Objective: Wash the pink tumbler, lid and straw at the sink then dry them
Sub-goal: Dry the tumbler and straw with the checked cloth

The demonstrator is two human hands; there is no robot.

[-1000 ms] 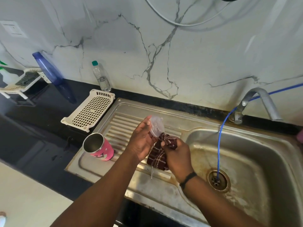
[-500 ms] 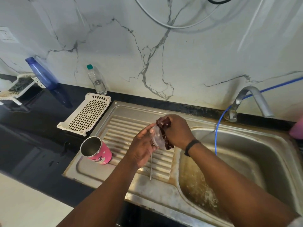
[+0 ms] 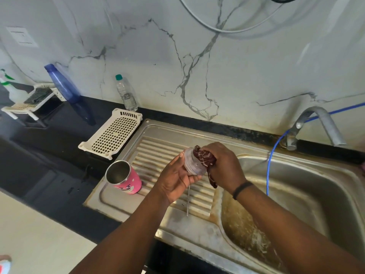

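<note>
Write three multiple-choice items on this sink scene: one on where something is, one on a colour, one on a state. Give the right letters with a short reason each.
1. Where does the pink tumbler stand?
A. in the basin
B. on the ribbed draining board
C. on the white rack

2. What colour is the cap of the small clear bottle by the wall?
A. green
B. red
C. black

3. What is happening with the clear lid?
A. it lies in the basin
B. it sits on the tumbler
C. it is held and wiped with a cloth

Answers:
1 B: the tumbler stands on the draining board, left of the basin.
2 A: the cap is teal green.
3 C: the left hand holds the lid while the right hand presses a dark red cloth into it.
</note>
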